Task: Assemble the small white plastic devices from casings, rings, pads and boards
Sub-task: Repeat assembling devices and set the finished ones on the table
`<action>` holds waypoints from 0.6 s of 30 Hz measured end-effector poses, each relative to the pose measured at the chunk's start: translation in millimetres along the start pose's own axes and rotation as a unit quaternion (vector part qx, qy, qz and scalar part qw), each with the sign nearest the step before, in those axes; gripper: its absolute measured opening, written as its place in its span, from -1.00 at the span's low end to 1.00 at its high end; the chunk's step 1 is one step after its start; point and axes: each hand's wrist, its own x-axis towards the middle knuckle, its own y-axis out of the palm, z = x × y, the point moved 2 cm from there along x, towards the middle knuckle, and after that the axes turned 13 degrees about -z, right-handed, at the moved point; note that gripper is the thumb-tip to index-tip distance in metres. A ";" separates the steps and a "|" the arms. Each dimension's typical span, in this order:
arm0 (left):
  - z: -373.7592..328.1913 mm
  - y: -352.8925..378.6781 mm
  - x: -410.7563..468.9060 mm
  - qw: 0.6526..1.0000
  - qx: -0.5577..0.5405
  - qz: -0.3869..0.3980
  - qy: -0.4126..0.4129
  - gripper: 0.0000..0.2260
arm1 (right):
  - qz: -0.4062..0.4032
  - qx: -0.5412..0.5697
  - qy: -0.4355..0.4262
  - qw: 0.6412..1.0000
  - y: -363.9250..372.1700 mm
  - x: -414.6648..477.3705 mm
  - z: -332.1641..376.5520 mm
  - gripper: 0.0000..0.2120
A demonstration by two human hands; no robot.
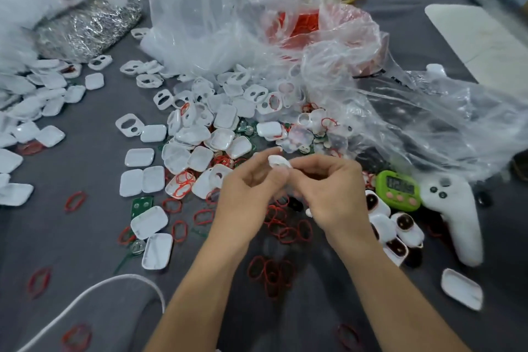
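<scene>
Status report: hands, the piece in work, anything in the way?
Left hand, right hand both pinching one white casing, lifted. Red rings scattered beneath the wrists. Clear bag close behind, not blocking.

Soft even light, glare on plastic bags (pixel 285 37); blurred, warped edges
</scene>
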 end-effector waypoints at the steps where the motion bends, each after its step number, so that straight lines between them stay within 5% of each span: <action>1: 4.5 3.9 -3.5 1.000 -0.005 0.018 -0.006 -0.72 | 0.011 -0.022 -0.032 0.999 -2.2 -5.4 -1.3 -0.91; 5: 13.3 2.3 -6.2 0.998 -0.050 0.015 -0.019 -0.66 | 0.142 -0.073 -0.051 0.986 -16.9 -12.0 -0.8 -0.75; 9: 12.5 -16.0 -1.6 0.984 -0.146 0.060 -0.088 -0.69 | 0.012 -0.233 -0.107 0.966 -26.7 25.7 7.5 -0.77; 14: 10.3 -20.9 5.2 0.940 -0.255 0.110 -0.196 -0.63 | 0.112 -0.481 -0.157 0.855 12.2 49.1 4.6 -0.84; 18: 10.4 -20.3 6.9 0.940 -0.256 0.122 -0.191 -0.65 | 0.114 -0.481 -0.152 0.856 14.5 55.7 4.8 -0.90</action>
